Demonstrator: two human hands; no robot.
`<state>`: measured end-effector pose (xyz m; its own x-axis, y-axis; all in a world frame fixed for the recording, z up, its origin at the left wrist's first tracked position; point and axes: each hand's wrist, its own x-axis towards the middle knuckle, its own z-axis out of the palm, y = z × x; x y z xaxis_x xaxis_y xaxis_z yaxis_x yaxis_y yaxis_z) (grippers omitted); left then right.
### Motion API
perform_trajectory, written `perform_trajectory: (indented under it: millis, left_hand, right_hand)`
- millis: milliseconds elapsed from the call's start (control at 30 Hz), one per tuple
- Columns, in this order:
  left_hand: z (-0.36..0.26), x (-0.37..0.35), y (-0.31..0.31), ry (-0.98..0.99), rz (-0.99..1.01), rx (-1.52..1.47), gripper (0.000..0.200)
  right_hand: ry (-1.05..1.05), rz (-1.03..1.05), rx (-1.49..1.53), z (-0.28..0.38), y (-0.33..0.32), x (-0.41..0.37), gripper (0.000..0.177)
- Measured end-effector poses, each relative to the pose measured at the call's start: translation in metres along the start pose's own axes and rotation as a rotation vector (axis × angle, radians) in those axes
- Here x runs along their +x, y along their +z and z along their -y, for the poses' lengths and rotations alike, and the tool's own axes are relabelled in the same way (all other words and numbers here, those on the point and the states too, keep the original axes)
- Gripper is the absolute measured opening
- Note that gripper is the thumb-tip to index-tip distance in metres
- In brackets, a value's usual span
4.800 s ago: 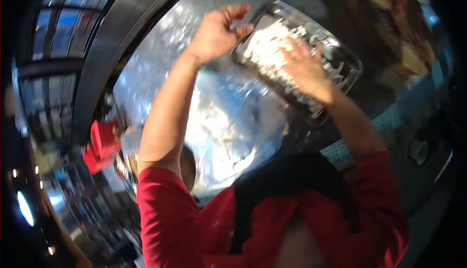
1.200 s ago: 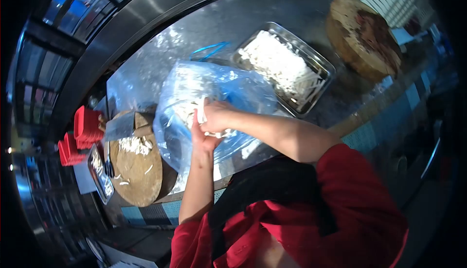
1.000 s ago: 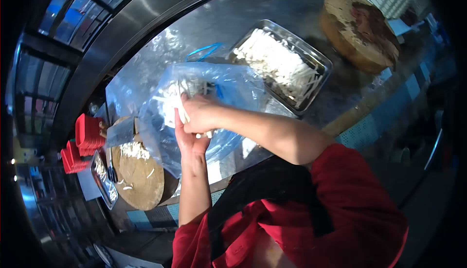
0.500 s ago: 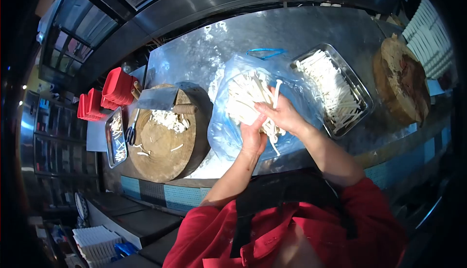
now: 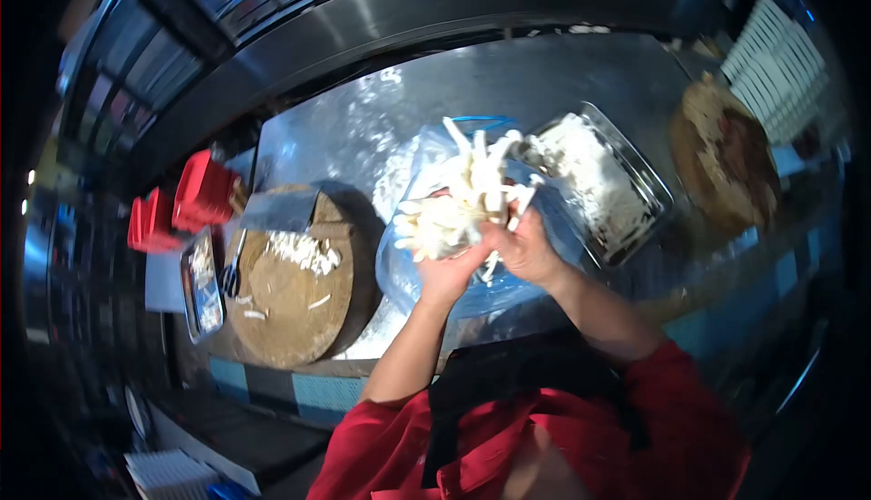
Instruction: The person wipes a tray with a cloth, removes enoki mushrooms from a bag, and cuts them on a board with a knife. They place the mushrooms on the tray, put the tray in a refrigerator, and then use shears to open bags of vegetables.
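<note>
Both of my hands grip one bunch of white long-stemmed mushrooms [image 5: 467, 193] above an open blue plastic bag [image 5: 399, 269]. My left hand [image 5: 445, 275] closes round its lower left side. From the right, my right hand [image 5: 531, 253] wraps the base, thumb close to the left hand. The stems fan upward and to the left, and a few stick out below the fingers. Right of the bag, a metal tray [image 5: 655, 193] holds many more of these mushrooms, its left side near the bag.
On the left a round chopping board [image 5: 281, 318] carries a cleaver [image 5: 279, 211] and mushroom trimmings [image 5: 307, 253]. Beside it are scissors [image 5: 231, 275], a small metal tray [image 5: 207, 305] and red baskets [image 5: 201, 190]. A second wooden block [image 5: 703, 151] and a white rack [image 5: 776, 69] stand at the right.
The mushroom bunch has come up in my hands, higher over the bag, with its stems now spread upward. My hands have shifted slightly left in view; the camera has also moved a little.
</note>
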<state>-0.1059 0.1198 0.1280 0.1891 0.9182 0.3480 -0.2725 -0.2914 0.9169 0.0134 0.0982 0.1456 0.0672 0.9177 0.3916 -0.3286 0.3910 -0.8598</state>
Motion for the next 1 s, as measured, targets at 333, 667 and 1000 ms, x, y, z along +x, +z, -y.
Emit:
perform_trajectory:
  millis: [333, 667, 1000]
  left_hand:
    - [-0.059, 0.046, 0.116, -0.321, 0.351, -0.249, 0.040]
    - [0.110, 0.078, 0.225, -0.970, 0.874, -0.020, 0.037]
    - [0.184, 0.120, 0.236, -0.392, 1.068, 0.928, 0.041]
  right_hand:
    - [-0.213, -0.400, 0.066, 0.095, -0.041, -0.005, 0.030]
    - [0.377, -1.177, 0.037, 0.013, -0.200, -0.076, 0.031]
    - [0.819, -0.810, -0.815, 0.021, -0.233, -0.116, 0.031]
